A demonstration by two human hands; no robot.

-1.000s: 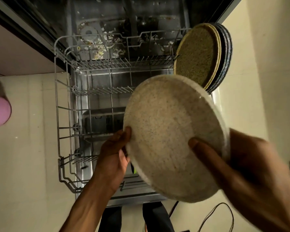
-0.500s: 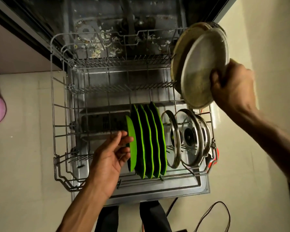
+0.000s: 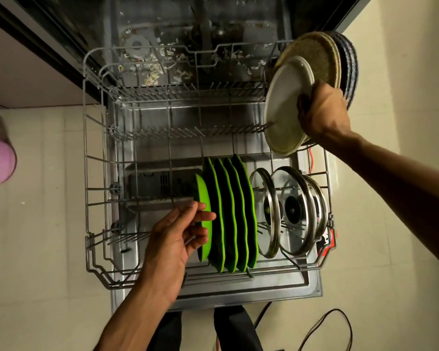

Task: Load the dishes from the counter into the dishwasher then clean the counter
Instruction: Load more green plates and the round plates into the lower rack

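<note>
Plate going into the dishwasher rack

The right hand (image 3: 321, 110) grips a pale speckled plate (image 3: 285, 105) by its rim, on edge at the far right of the pulled-out wire rack (image 3: 94, 158), just in front of a stack of upright brown and dark plates (image 3: 340, 59). The left hand (image 3: 174, 241) has loose fingers touching the nearest of five green plates (image 3: 228, 214) standing in a row. Beside them stand three glass lids (image 3: 292, 211). Food scraps litter the tub floor (image 3: 162, 69). A black cable (image 3: 325, 325) lies on the tiles
</note>
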